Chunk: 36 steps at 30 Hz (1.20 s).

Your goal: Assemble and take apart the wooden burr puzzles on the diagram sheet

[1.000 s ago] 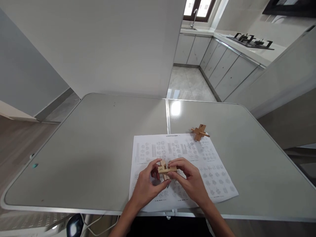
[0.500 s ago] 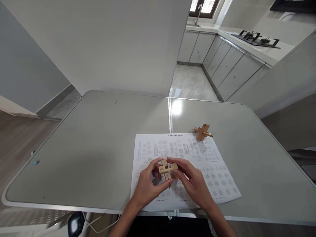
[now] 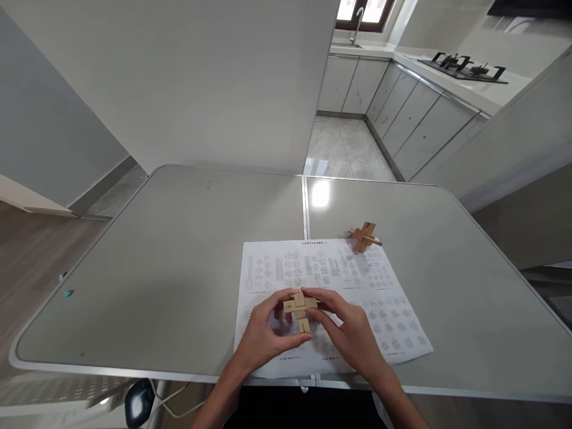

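Between my two hands is a light wooden interlocking puzzle (image 3: pixel 300 305) made of notched blocks, one of them marked with a 3. My left hand (image 3: pixel 264 326) is closed on its left side, the thumb at the lower block and the fingers behind. On the other side my right hand (image 3: pixel 346 319) pinches the crosswise block between thumb and fingers. The puzzle is held above a white instruction sheet (image 3: pixel 393 348) printed with rows of small diagrams. A second, darker wooden cross-shaped puzzle (image 3: pixel 364 237) lies at the sheet's upper right corner.
The grey folding table (image 3: pixel 147 256) has a metal seam down its middle. A small teal object (image 3: pixel 68 293) lies near its left edge. Cables and a dark rounded object (image 3: pixel 139 403) are below the front edge. A kitchen counter with a gas stove (image 3: pixel 465 70) stands beyond.
The notched blocks have shifted against each other: the upright piece now covers the crosswise block's middle, and its lower end sits further down. Both hands keep their hold.
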Available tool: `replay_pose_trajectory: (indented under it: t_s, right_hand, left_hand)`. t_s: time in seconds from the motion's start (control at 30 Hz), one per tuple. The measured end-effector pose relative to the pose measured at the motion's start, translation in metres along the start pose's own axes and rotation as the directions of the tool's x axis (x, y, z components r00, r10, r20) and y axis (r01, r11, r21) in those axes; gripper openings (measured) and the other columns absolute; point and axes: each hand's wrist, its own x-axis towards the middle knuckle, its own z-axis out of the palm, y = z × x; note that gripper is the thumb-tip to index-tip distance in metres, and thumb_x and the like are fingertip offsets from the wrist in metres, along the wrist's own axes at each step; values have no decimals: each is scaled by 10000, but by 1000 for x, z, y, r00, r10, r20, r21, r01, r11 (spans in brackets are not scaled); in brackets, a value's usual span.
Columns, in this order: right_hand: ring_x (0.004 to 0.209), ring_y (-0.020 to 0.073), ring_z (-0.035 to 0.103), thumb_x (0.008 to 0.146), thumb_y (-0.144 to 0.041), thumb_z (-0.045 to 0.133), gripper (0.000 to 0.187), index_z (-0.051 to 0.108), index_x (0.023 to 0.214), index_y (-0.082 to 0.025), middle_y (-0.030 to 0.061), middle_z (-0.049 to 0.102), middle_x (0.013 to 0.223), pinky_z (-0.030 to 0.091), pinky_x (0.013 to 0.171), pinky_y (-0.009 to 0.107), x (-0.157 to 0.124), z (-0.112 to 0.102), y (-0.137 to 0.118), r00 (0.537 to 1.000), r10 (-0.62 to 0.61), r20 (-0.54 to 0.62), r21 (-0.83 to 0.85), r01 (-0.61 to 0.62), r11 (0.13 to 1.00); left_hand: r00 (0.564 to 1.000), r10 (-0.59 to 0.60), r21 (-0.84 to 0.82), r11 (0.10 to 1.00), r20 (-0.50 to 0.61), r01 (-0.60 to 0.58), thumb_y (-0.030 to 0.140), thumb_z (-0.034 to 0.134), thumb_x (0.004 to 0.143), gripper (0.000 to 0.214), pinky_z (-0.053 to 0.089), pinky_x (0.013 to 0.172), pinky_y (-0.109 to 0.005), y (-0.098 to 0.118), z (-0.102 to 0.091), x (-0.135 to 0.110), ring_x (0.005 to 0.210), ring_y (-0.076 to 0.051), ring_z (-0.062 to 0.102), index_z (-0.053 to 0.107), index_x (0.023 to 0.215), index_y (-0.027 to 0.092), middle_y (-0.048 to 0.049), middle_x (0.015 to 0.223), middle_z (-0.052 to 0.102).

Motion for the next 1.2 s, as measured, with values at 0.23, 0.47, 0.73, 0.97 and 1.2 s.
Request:
replay_pose_trajectory:
  t_s: [0.23,0.47,0.73,0.97,1.2]
  right_hand:
    - [1186,268,749,1045,-288,605,271,716,1292,-293,52,774,1287,619,1067,462,0,3,0,999,20,-30,13,-20,1000]
    - [1163,255,751,1048,-299,612,245,697,1277,-278,61,762,1286,626,1035,427,0,5,0,999,46,-12,79,-45,996]
    - [1035,272,741,1034,-363,643,239,698,1240,-253,100,754,1261,631,946,452,-6,-9,0,992,59,-115,-68,-67,995]
    - [1044,292,713,994,-381,689,303,663,1281,-288,109,687,1249,635,897,451,-17,-3,18,995,2,-98,-319,-33,947]
    - [990,298,714,1007,-376,653,155,702,1106,-267,110,739,1098,621,869,451,-14,7,19,990,5,-138,-295,-46,954]
  left_hand:
    - [1000,21,-11,1000,-8,-21,344,913,703,619,583,987,-413,1,-2,1,1120,-284,704,672,1265,242,-72,1232,756]
    - [1000,26,-21,999,-5,-26,331,913,707,596,573,947,-372,3,-2,1,1089,-266,706,667,1243,242,-67,1208,756]
    - [997,21,-11,1000,-79,-22,363,868,764,571,585,864,-337,-6,1,1,956,-213,695,618,1257,220,-66,1158,725]
    - [992,14,-2,1000,-127,-14,402,864,781,594,601,867,-343,-11,2,2,941,-208,694,605,1286,224,-59,1140,710]
    - [991,16,4,1000,-132,-15,400,867,780,589,608,858,-354,-8,3,3,865,-189,684,608,1279,223,-55,1100,712]
